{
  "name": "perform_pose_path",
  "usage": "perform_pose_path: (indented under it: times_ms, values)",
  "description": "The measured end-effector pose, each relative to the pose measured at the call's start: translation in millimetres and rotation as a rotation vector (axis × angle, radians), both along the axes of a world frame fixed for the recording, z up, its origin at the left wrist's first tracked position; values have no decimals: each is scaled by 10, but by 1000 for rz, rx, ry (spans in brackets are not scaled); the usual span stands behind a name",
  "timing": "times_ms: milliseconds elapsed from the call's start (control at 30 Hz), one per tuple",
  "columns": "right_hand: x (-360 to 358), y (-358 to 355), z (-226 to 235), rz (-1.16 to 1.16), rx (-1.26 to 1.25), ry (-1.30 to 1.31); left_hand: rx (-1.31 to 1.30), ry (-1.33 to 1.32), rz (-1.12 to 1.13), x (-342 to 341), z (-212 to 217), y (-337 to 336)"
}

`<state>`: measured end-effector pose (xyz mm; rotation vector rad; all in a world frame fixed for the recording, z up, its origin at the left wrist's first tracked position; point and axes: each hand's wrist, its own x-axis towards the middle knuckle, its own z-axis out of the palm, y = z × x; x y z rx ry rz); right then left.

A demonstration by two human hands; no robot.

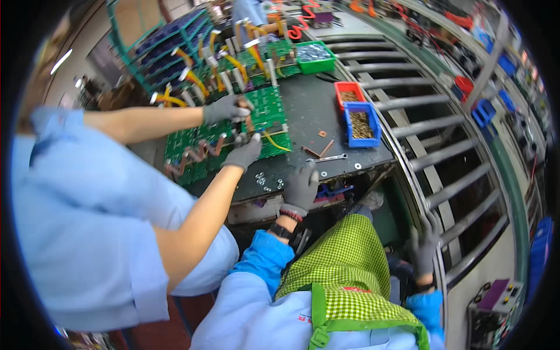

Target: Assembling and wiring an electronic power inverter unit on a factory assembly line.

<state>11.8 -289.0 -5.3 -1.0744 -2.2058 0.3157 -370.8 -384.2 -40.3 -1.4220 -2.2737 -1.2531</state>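
My left hand (301,188), in a grey glove, rests at the table's front edge, its fingers stretched out and slightly bent. Just beyond its fingertips lie a small open-end wrench (332,158) and copper strips (319,150). Several washers (261,178) lie to its left, and a single washer (324,174) to its right. My right hand (424,248), gloved too and somewhat blurred, hangs beside the roller conveyor with its fingers apart; nothing shows in it. A co-worker's two gloved hands (242,153) work at a copper piece on the green circuit board (268,108).
A blue bin (377,124) of small brass-coloured parts stands beside a red bin (340,86); a green bin (332,63) is farther back. The conveyor rollers (429,123) run along the right. Boards with white and yellow cables (256,58) fill the far left of the table.
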Motion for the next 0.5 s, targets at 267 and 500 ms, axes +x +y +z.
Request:
perform_pose_path:
  times_ms: [267, 500]
  values:
    - [-1468, 519, 369, 553, 150, -58, -303, 140, 44, -171, -15, 594]
    - [-1027, 741, 316, 436, 67, 18, -102, 172, -22, -39, 91, 812]
